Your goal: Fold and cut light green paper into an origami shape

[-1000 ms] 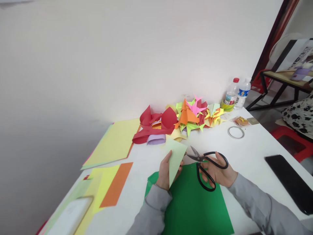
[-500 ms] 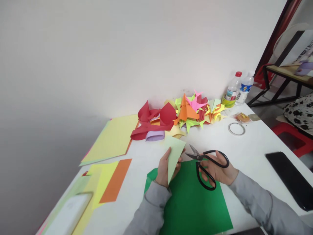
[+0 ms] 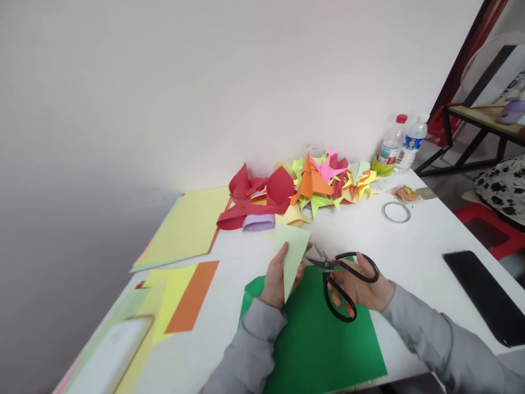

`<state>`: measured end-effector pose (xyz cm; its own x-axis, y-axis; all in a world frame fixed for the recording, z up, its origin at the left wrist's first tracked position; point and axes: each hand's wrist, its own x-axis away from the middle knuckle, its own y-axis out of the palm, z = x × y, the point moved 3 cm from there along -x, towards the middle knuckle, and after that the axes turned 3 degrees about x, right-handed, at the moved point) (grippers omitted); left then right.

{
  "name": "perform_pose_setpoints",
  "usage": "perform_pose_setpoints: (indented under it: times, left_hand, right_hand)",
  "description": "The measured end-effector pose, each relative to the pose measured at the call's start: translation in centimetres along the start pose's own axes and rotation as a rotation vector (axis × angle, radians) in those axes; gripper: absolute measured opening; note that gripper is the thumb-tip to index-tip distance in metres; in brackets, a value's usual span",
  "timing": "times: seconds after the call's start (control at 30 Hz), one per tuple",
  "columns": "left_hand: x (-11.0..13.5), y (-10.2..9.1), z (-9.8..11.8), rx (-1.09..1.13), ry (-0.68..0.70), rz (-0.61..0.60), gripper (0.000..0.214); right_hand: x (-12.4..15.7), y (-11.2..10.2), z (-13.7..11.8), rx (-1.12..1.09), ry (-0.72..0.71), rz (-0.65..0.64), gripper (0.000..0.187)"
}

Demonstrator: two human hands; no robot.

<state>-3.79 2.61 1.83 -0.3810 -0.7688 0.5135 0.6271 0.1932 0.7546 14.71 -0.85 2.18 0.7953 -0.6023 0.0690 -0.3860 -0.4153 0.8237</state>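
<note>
My left hand is closed on a folded pale green paper triangle, held upright above the table. My right hand grips black-handled scissors, fingers through the loops. The blades are parted and point left, their tips close to the right edge of the triangle. Under both hands lies a dark green sheet flat on the white table.
A heap of folded coloured paper shapes lies by the wall, with two bottles at its right. Flat sheets and yellow and orange pieces lie left. A tape ring and black phone sit right.
The view shifted slightly. Both hands stay together over the green sheet; the scissors have edged left, closer to the triangle's edge.
</note>
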Motion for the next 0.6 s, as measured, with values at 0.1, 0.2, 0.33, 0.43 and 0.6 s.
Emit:
perform_pose_setpoints:
  times: [0.1,0.2,0.33,0.43,0.6]
  left_hand:
    - [0.07,0.2,0.03,-0.002,0.024,0.035,0.058]
    - [0.1,0.36,0.13,0.011,0.033,0.048,0.056]
    - [0.19,0.56,0.37,0.058,0.08,0.063,0.048]
    - [0.13,0.46,0.3,0.052,0.076,0.062,0.048]
    - [-0.33,-0.36,0.0,-0.002,0.057,0.009,0.054]
  right_hand:
    - [0.03,0.09,-0.06,-0.007,0.002,0.001,0.062]
    - [0.12,0.15,-0.04,-0.007,0.004,0.007,0.062]
    - [0.25,0.25,0.0,0.002,0.011,0.0,0.06]
    - [0.27,0.26,0.01,0.005,0.013,-0.001,0.062]
    - [0.26,0.18,-0.09,0.013,0.009,0.011,0.062]
